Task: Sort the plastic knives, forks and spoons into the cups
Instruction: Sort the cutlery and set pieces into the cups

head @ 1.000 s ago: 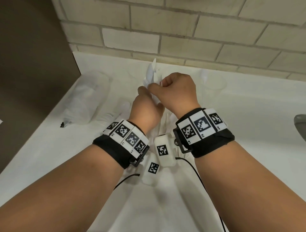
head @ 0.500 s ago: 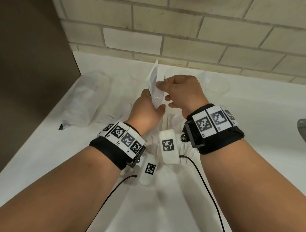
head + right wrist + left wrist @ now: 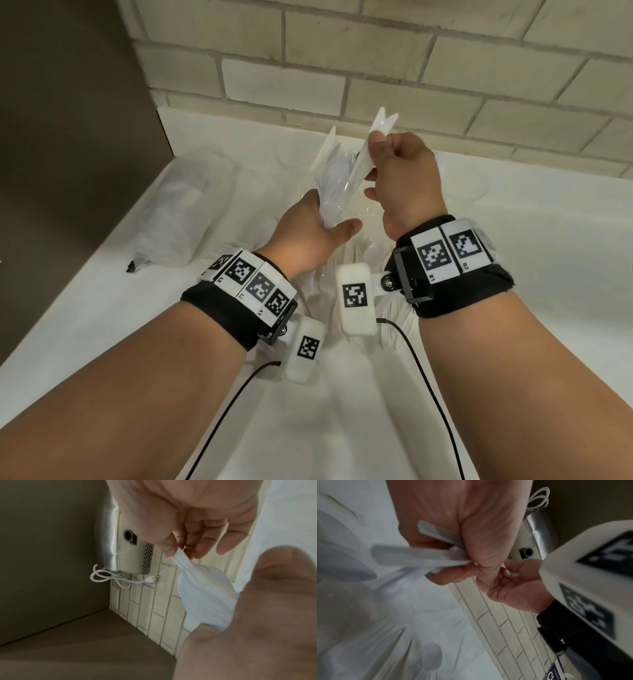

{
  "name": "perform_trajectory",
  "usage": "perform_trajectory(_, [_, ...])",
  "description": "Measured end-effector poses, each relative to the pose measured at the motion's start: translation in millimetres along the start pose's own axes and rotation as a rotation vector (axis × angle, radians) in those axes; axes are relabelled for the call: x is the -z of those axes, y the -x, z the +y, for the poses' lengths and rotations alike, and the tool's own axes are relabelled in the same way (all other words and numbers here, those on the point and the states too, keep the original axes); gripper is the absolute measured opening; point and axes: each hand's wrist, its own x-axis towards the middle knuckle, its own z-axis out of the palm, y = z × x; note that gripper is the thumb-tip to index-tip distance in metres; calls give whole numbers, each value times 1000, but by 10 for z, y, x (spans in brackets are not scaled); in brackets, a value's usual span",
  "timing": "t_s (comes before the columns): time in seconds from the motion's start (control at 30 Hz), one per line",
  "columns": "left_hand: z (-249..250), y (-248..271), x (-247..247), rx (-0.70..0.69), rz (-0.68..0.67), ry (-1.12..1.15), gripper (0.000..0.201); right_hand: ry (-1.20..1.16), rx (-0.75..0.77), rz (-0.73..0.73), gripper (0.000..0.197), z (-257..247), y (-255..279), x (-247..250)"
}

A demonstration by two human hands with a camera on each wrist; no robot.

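A clear plastic bag of white cutlery [image 3: 334, 185] stands upright over the white counter. My left hand [image 3: 308, 236] grips its lower part, with the utensil handles [image 3: 435, 555] bunched in the fist. Spoon bowls [image 3: 430, 655] show through the film. Just right of it, my right hand [image 3: 400, 178] pinches the bag's top flap [image 3: 382, 126] between thumb and fingers [image 3: 173, 547] and holds it stretched upward. Loose white cutlery [image 3: 373, 255] lies on the counter under both wrists. A clear cup [image 3: 471, 185] stands at the back right, faint against the white.
A second clear bag of utensils [image 3: 185, 212] lies on the counter at the left, by a dark side panel [image 3: 68, 137]. The tiled wall [image 3: 376, 68] closes off the back. A silver appliance with a white cord [image 3: 133, 555] hangs on that wall.
My right hand has lifted up and to the right, drawing the bag's top flap away from the cutlery. The left hand keeps its grip and has barely moved.
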Motion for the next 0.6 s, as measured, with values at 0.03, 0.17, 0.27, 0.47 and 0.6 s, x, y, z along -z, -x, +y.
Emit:
perform_trajectory(0.03, [-10, 0, 2, 5, -4, 11, 42, -29, 21, -2, 21, -10, -8, 6])
perform_trajectory(0.17, [-30, -18, -3, 16, -2, 64, 41, -4, 110, -151, 10, -10, 18, 33])
perform_trajectory(0.27, [-61, -41, -6, 27, -14, 149, 35, 99, 112, -255, 13, -25, 26, 47])
perform_trajectory(0.47, [-172, -49, 100, 105, 84, 224, 24, -36, 206, -77, 10, -411, -235, 105])
perform_trajectory(0.6, [-198, -112, 234, 222, 137, 450, 24, -45, 294, -3, 10, -513, -514, -61])
